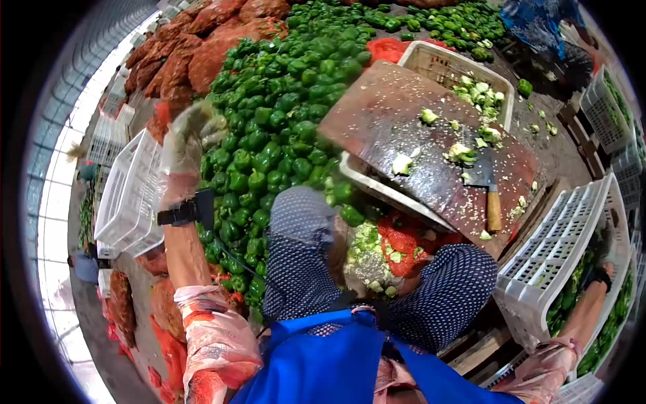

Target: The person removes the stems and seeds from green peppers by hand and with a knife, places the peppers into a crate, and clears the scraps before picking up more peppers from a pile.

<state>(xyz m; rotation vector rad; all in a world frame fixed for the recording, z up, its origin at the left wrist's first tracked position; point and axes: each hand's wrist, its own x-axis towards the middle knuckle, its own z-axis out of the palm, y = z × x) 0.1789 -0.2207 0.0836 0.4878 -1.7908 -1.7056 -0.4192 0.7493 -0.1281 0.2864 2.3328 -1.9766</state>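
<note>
My left hand [192, 138], in a pale glove and smeared by motion, is over the left edge of a large heap of green bell peppers [269, 128]. Between that hand and the heap its fingers blur together, so I cannot tell whether they hold a pepper. At the far right my right hand [609, 239] reaches into a white plastic crate [562, 252] of green peppers, its fingers blurred and partly hidden. A cleaver [481, 178] with a wooden handle lies on a wet cutting board [383, 124], among seeds and cut pepper cores [461, 153].
Under the board stands a white crate [407, 57] with pepper trimmings. More trimmings [367, 252] and a red mesh bag [400, 246] lie between my knees. Empty-looking white crates [131, 192] are on the left; full red sacks [219, 57] lie behind. Another person [542, 27] is at the upper right.
</note>
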